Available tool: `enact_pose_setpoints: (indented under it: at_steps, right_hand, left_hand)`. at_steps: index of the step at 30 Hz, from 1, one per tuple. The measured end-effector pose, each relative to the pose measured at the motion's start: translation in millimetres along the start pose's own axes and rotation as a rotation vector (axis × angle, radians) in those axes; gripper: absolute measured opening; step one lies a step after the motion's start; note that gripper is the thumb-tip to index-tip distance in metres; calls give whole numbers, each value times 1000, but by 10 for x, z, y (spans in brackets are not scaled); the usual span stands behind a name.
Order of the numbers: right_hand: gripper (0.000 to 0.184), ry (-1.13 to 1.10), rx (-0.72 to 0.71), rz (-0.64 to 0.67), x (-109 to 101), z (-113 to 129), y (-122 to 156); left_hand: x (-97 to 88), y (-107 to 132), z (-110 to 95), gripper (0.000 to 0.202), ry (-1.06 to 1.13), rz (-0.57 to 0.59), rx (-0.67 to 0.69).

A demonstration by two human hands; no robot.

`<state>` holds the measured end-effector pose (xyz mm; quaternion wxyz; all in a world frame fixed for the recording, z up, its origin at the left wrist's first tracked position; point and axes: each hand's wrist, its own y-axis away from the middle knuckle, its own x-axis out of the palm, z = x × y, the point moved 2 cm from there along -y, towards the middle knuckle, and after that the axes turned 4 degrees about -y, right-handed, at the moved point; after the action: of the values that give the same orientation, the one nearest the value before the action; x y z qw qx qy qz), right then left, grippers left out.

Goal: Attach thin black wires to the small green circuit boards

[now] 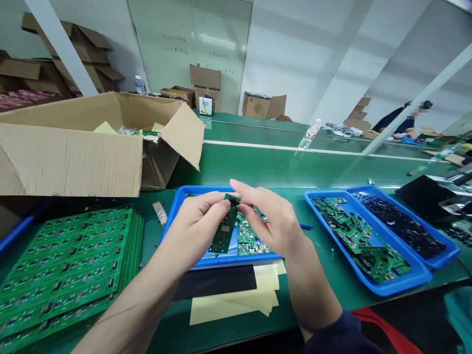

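A narrow green circuit board point(223, 231) hangs at a slant over a blue tray point(217, 259), gripped near its upper end between the thumb and fingers of my left hand point(201, 216). My right hand point(275, 216) closes in on the same upper end, its thumb and fingertips at the board's right edge by a small black part point(233, 200). Whether that part is fixed to the board I cannot tell. Inside the tray, partly hidden by my hands, lie several smaller circuit boards point(248, 236).
At left rises a stack of green panels point(73, 260), with an open carton point(70, 162) behind. Two blue trays at right hold circuit boards point(357, 236) and small black parts point(398, 221). Yellow paper sheets point(232, 309) lie in front. A bottle point(310, 134) and a person point(396, 120) are farther back.
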<state>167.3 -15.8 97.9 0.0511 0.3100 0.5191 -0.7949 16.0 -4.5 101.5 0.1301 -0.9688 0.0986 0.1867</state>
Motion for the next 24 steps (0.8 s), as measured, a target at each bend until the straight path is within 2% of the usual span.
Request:
enact_pose_setpoints:
  at_steps: [6, 14, 19, 24]
  right_hand:
    - [44, 32, 9, 54, -24, 2, 4]
    - [39, 83, 57, 104, -28, 4, 5]
    - [37, 99, 22, 118, -31, -1, -4]
    - [39, 111, -65, 92, -40, 16, -16]
  left_hand:
    - [25, -6, -8, 28, 43, 13, 14]
    - [41, -20, -26, 33, -83, 16, -27]
    - [50, -32, -19, 32, -151, 32, -14]
    - [49, -32, -46, 30, -123, -10, -2]
